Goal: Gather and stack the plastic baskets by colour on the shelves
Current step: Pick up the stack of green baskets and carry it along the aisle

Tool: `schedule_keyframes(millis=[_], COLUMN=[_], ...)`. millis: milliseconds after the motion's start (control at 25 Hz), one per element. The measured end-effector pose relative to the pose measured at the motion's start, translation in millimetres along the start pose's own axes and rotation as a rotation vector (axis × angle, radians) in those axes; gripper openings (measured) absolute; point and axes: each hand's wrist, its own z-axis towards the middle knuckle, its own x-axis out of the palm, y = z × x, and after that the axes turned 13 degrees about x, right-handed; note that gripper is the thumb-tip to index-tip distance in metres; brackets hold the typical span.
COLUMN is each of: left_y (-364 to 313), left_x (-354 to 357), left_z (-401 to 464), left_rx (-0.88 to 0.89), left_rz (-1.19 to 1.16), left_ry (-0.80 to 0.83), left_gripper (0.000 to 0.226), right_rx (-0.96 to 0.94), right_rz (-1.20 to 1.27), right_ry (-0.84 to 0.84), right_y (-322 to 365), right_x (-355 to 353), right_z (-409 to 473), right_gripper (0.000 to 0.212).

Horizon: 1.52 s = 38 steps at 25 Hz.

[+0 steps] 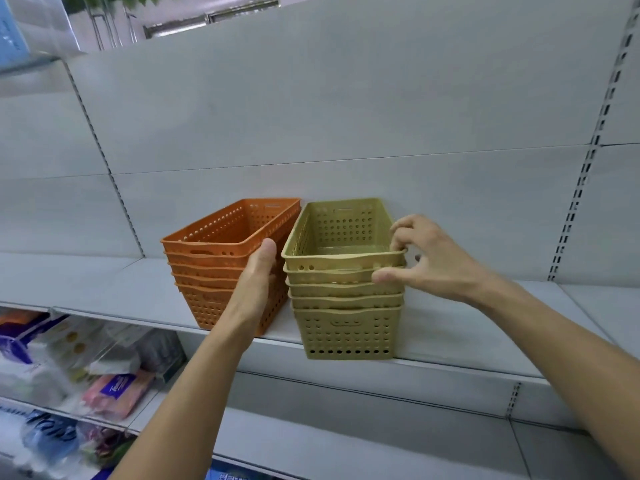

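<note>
Two nested stacks standing side by side on the grey shelf (485,327), near frame centre: orange baskets (221,268) at nine o'clock of the olive-green baskets (346,292), walls nearly touching at the rims, each stack about five deep judging by the visible rims. Left hand (258,278) laid flat along the right front corner of the orange stack, at the gap between the two, thumb straight and up against the top rim, remaining fingers hidden behind, so no telling whether curled; gripping nothing visible, apparently just steadying or nudging. Right hand (426,258) at three o'clock of the green stack, fingertips hooked loosely over the top rim's right edge, thumb resting lower against the second or third rim, a light pinch on the stack's corner rather than a full grasp. Packaged goods (86,368) on the lower shelves at seven o'clock. Step in hand, by judgement: squaring and settling the finished colour stacks, sorting seemingly done or close to it. Next move likely calling for a gentle press downward on the green rims to seat the nest, then a push toward twelve o'clock to tidy both stacks against the back panel (346,116), without tipping the front-heavy green stack overhanging the shelf lip.
</note>
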Motion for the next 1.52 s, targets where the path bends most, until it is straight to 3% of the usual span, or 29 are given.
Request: schedule_keyframes(millis=[80, 120, 200, 240, 320, 560, 1200, 1400, 1520], left_y=[-2, -2, -3, -3, -4, -38, -118, -130, -127], left_x=[14, 21, 33, 37, 45, 113, 485, 571, 599], left_z=[3, 2, 2, 0, -6, -46, -206, -235, -238], left_rx=[-0.227, -0.259, -0.256, -0.246, -0.214, -0.130, -0.062, 0.158, 0.243], left_rz=[-0.165, -0.172, -0.145, -0.134, -0.139, -0.169, -0.296, -0.253, -0.199], left_ry=[0.121, 0.152, 0.100, 0.065, 0.032, 0.041, 0.204, 0.254, 0.314], left_gripper=[0.089, 0.084, 0.065, 0.057, 0.046, 0.024, 0.055, 0.059, 0.064], right_rx=[0.275, 0.443, 0.612, 0.606, 0.566, 0.510, 0.576, 0.547, 0.454], right_rz=[0.538, 0.752, 0.923, 0.938, 0.935, 0.940, 0.813, 0.778, 0.738], right_ry=[0.052, 0.124, 0.327, 0.383, 0.335, 0.133, -0.229, -0.433, -0.458], right_y=[-8, -13, -19, -19, -17, -57, -276, -333, -352], right_x=[-10, -8, 6, 13, 16, -34, -313, -355, -362], right_z=[-8, -10, -17, -21, -28, -71, -293, -332, -357], right_gripper=[0.058, 0.072, 0.076, 0.064, 0.045, 0.041, 0.042, 0.056, 0.062])
